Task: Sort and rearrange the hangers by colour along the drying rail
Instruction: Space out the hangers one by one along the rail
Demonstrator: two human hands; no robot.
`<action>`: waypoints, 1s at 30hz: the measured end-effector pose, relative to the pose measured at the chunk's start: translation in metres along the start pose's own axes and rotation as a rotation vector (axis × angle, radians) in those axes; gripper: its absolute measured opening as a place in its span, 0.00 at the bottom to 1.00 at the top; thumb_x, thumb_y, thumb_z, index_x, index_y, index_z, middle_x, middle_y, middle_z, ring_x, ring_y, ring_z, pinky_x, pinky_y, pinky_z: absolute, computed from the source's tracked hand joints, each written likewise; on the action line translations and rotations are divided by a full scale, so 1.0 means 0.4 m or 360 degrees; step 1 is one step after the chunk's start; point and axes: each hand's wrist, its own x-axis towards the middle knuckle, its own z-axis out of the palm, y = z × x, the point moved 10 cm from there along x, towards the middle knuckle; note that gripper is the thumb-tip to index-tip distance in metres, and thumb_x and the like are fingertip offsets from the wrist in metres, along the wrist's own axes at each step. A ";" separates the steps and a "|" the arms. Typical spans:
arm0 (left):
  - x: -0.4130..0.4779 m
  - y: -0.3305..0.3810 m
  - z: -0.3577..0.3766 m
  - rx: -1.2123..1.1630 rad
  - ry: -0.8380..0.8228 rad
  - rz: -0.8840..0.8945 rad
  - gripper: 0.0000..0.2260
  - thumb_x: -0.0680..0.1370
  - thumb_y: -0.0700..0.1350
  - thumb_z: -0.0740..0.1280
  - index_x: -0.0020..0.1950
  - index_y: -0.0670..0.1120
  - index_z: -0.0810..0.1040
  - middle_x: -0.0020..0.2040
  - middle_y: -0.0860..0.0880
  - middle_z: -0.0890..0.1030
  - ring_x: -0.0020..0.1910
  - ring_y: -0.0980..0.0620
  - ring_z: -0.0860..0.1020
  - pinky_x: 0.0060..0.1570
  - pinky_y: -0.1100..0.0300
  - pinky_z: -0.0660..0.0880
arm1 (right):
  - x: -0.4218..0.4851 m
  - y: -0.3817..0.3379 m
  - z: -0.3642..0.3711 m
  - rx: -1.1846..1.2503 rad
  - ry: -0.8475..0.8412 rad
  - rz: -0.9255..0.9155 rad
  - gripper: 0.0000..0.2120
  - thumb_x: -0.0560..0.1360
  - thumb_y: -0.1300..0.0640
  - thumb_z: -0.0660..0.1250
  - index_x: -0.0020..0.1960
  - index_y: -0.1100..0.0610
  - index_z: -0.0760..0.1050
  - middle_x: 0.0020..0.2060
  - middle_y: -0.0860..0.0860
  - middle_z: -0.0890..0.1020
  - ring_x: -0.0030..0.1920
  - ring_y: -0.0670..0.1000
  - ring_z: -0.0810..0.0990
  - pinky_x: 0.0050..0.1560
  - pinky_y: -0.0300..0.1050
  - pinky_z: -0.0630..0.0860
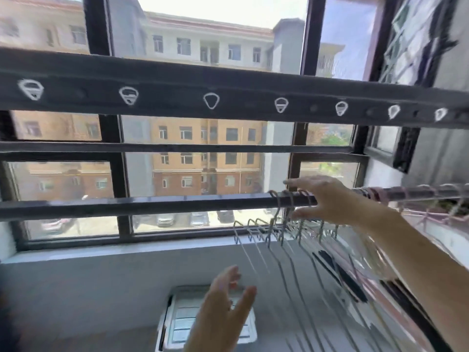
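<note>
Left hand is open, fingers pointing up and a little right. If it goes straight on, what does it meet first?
Probably the sloping arm of the leftmost grey wire hanger, just above the left hand's fingertips. The picture is blurred and depth is unclear, so the hand might pass in front of it.

Rail [142, 205] bare at left; grey hangers [281, 224] crowd right.

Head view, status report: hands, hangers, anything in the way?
Right hand open, fingers spread across the rail by the grey hangers. Left hand open, low, holding nothing. Pink hangers further right. Blur hides any contact.
</note>
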 end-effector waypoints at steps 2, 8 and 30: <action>0.011 0.022 0.091 -0.0021 -0.0174 -0.0077 0.34 0.69 0.67 0.63 0.68 0.47 0.65 0.53 0.59 0.76 0.50 0.67 0.74 0.46 0.74 0.71 | 0.013 -0.041 0.007 -0.0056 0.0091 -0.0133 0.37 0.68 0.41 0.68 0.73 0.49 0.60 0.64 0.49 0.76 0.64 0.52 0.73 0.69 0.50 0.61; 0.024 0.019 0.155 -0.0201 -0.0150 -0.0189 0.03 0.74 0.42 0.68 0.43 0.43 0.78 0.34 0.48 0.80 0.31 0.57 0.79 0.36 0.62 0.78 | 0.056 -0.136 0.013 -0.0073 0.0269 -0.0388 0.29 0.71 0.44 0.68 0.69 0.50 0.68 0.65 0.49 0.76 0.69 0.49 0.69 0.73 0.52 0.49; -0.187 -0.161 -0.665 0.1011 0.1039 -0.0328 0.16 0.78 0.52 0.62 0.36 0.44 0.76 0.26 0.50 0.76 0.26 0.54 0.71 0.31 0.59 0.69 | 0.261 -0.816 0.057 0.0299 0.0639 -0.0768 0.22 0.72 0.42 0.68 0.59 0.56 0.75 0.49 0.52 0.83 0.46 0.55 0.82 0.46 0.49 0.78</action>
